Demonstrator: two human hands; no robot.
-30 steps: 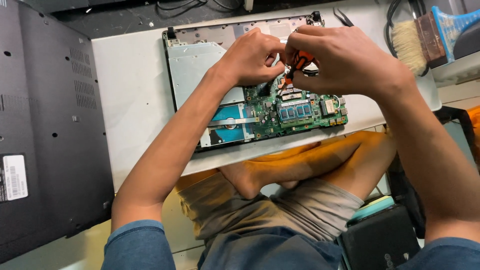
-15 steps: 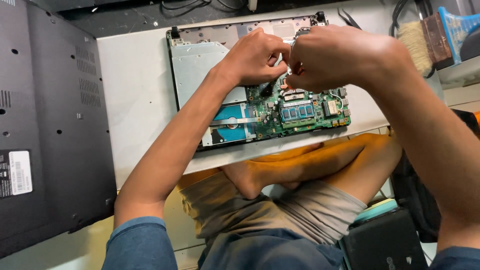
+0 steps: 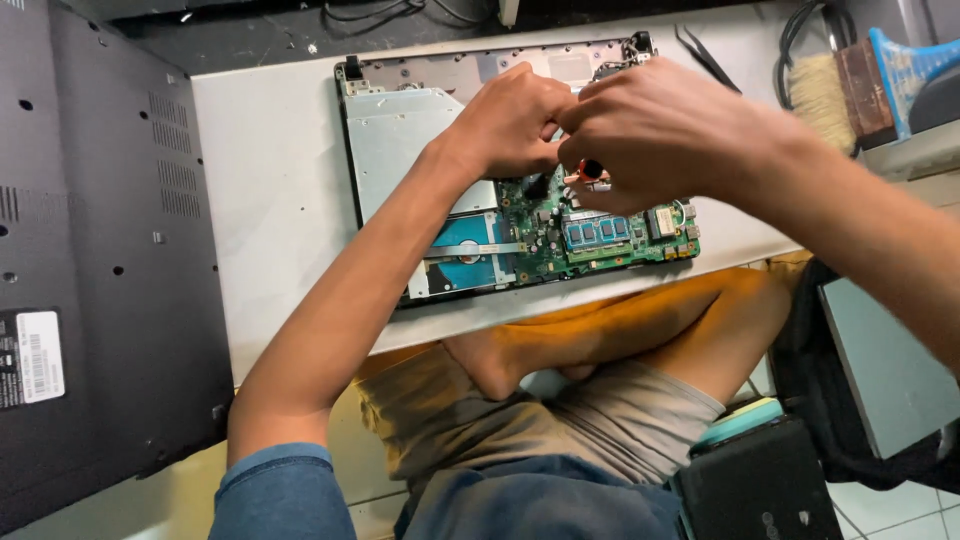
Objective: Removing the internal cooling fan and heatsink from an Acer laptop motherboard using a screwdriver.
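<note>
On the white table, an opened laptop shows its green circuit board.

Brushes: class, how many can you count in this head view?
1: a brush with pale bristles and a blue handle lies at the table's far right edge. Others may be hidden beyond the frame.

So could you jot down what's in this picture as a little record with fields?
Setting: white table, person seated cross-legged at it
Main thing: opened laptop with green circuit board exposed
Left hand: over the board, fingers pinched together
Right hand: grips a small orange-handled tool
Left side: removed black bottom cover
Far right: brush, tweezers
</note>
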